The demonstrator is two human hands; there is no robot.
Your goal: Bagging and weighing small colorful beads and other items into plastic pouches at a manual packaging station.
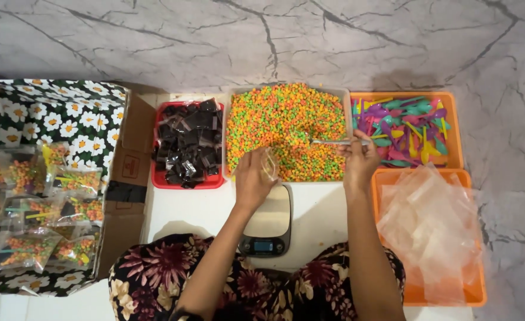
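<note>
We hold a small clear plastic pouch [269, 164] in our left hand [252, 181], our right hand [357, 159] gripping a thin scoop handle [337, 142] over the tray of orange-green-yellow pellets [286, 128] ahead, finished packets [43, 211] piled leftward, empty bags [432, 229] remaining rightward.

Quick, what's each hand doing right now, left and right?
Left hand: closed on a small clear bag at the edge of the tray of colourful candy.
Right hand: closed on a metal spoon over the candy.
</note>
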